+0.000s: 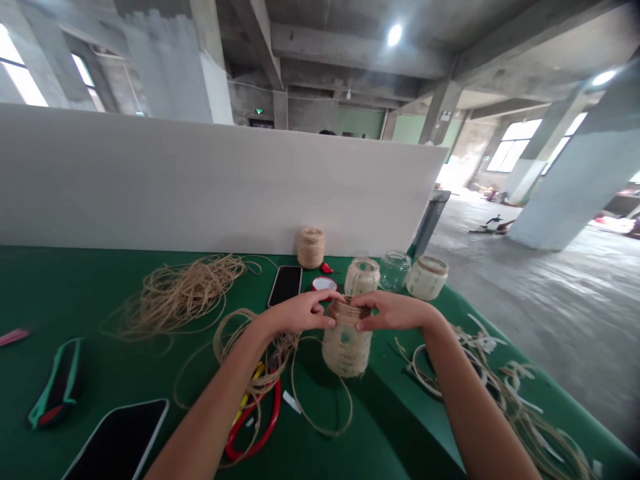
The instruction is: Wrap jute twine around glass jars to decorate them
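Between my hands, a glass jar (347,350) covered in pale material, with jute twine wound round its neck, stands on the green table. My left hand (307,311) grips the neck from the left, fingertips on the rim and thumb on the front. From the right, my right hand (393,311) closes on the same neck, its thumb and fingers pressed to the twine. A loose strand of twine (333,435) curls on the table before the jar. Just behind it is another covered jar (362,275), its lower part hidden.
Clear glass jar (395,272) and wrapped jar (428,277) stand at the back right. Twine spool (311,248), tape roll (325,285) and phone (285,285) sit behind. Twine heap (193,293), red-handled scissors (255,447), utility knife (56,383) and second phone (117,440) lie left; scraps (520,407) lie right.
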`<state>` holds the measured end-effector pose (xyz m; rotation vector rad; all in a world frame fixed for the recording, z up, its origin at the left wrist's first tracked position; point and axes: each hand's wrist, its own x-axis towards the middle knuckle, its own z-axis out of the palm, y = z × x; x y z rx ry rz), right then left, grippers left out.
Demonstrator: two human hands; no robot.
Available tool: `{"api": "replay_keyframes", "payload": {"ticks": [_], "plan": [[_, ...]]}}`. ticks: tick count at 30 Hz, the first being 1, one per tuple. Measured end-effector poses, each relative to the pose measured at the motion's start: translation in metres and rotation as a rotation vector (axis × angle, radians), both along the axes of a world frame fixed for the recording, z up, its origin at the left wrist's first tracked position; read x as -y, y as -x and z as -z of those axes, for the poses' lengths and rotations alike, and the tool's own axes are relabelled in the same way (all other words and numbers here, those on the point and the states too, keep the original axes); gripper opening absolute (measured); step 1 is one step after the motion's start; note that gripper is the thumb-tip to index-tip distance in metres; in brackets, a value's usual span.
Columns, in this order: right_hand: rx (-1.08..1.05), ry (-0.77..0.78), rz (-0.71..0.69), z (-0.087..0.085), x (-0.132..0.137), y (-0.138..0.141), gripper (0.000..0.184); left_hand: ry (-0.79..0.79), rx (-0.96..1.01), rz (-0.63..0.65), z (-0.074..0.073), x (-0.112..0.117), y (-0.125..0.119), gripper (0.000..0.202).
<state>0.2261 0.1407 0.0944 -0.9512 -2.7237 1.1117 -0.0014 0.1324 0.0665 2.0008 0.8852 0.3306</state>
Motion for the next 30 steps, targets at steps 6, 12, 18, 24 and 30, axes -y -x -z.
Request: {"api": "replay_keyframes", "payload": {"ticks": [6,12,18,24,30], "plan": [[0.003,-0.003,0.006,0.001,-0.001,-0.002,0.013,-0.016,-0.011,-0.012,0.000,0.001,-0.001,0.050],[0.003,0.011,0.010,-0.001,0.001,0.000,0.009,-0.019,0.005,-0.050,0.003,0.001,-0.004,0.043],[0.137,-0.099,0.125,-0.002,0.008,0.008,0.024,-0.053,0.002,-0.043,-0.001,0.006,-0.011,0.036],[0.126,-0.146,0.157,-0.004,0.017,0.017,0.023,-0.036,-0.048,-0.095,-0.004,0.012,-0.019,0.034],[0.107,-0.138,0.108,-0.002,0.011,0.014,0.021,-0.020,-0.051,-0.092,-0.010,0.012,-0.012,0.047]]}}
